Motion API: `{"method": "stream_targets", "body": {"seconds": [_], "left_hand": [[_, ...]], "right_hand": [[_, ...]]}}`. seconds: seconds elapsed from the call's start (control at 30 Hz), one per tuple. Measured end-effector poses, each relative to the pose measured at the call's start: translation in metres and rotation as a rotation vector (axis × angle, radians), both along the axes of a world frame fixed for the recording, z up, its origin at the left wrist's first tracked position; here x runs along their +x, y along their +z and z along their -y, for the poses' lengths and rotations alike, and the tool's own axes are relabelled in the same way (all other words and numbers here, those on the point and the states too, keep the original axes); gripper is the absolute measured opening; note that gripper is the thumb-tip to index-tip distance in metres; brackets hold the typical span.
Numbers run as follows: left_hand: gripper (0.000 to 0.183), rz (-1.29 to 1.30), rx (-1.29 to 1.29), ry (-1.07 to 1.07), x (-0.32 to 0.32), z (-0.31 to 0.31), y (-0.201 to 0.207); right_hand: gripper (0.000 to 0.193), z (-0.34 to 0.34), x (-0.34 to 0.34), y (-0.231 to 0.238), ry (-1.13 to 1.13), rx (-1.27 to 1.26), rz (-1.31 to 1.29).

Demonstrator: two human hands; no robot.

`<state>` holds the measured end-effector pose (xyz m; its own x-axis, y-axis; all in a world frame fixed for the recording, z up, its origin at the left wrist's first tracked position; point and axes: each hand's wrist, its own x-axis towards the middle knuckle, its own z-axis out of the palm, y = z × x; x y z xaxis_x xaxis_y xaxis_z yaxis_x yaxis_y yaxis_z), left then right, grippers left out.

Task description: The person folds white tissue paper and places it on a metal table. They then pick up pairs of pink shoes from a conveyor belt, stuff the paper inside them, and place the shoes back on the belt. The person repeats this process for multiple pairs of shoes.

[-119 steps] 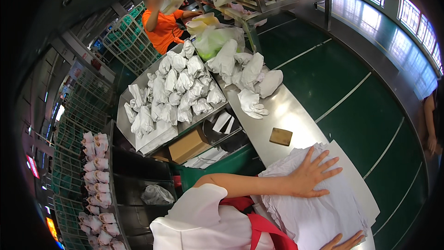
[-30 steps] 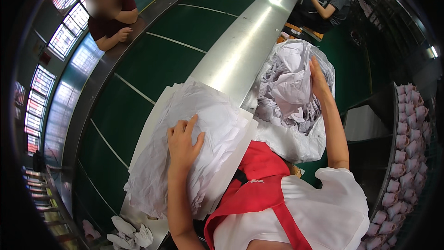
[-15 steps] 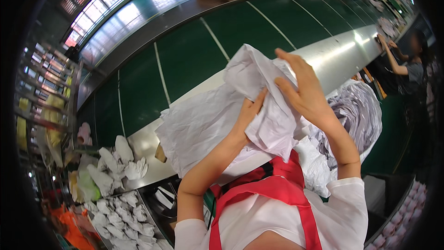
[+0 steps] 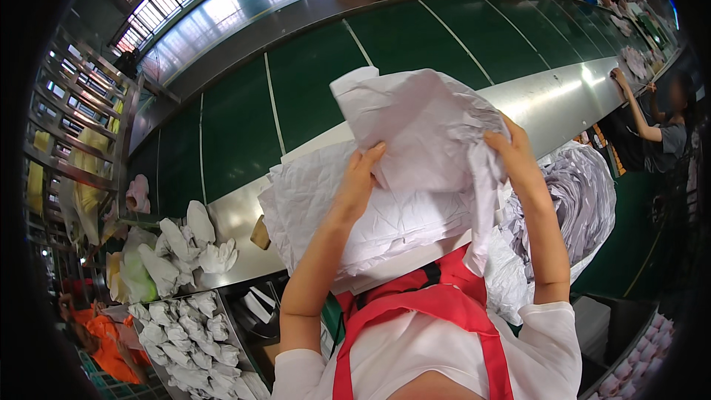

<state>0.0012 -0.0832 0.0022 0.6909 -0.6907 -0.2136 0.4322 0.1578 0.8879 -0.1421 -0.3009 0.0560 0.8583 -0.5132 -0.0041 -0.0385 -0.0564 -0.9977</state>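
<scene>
Between my hands is a creased sheet of thin white paper point(image 4: 426, 122), raised and partly spread. My left hand point(image 4: 361, 178) pinches its near left edge between thumb and fingers. At the opposite side my right hand point(image 4: 516, 154) grips the bunched edge, its fingers partly hidden behind the sheet. A strip of the paper hangs down below the right hand. Underneath lies a stack of similar wrinkled sheets point(image 4: 304, 192) on a pale board at the metal table's edge. A large roll-like bundle of the same paper point(image 4: 566, 200) sits in white wrapping right of my right forearm.
A green conveyor belt point(image 4: 311, 96) with white cross lines runs beyond the metal ledge point(image 4: 555, 96). White paper-wrapped pieces point(image 4: 196, 244) and a filled tray point(image 4: 200, 341) stand at left. A metal rack point(image 4: 81, 133) is farther left. Other people work across the belt and at right.
The folded sheet has been opened out wider. My left hand has moved left to its near edge, and my right hand has closed on the right edge.
</scene>
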Motion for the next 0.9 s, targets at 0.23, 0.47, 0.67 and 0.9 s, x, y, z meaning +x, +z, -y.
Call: {"method": "stream_targets", "body": {"seconds": [0.23, 0.47, 0.67, 0.9], "left_hand": [[0.049, 0.061, 0.062, -0.086, -0.002, -0.004, 0.007], [0.055, -0.036, -0.061, -0.009, -0.011, 0.0, -0.006], [0.053, -0.062, 0.097, -0.05, -0.023, 0.008, -0.009], [0.05, -0.138, -0.043, 0.057, -0.016, 0.015, -0.021]], "right_hand": [[0.055, 0.023, -0.03, -0.002, 0.013, -0.18, -0.116], [0.067, 0.045, -0.055, 0.018, 0.112, -0.686, -0.328], [0.084, 0.049, -0.087, -0.026, -0.014, -0.92, -0.353], [0.076, 0.052, -0.103, -0.15, -0.301, -0.362, -0.3]]}}
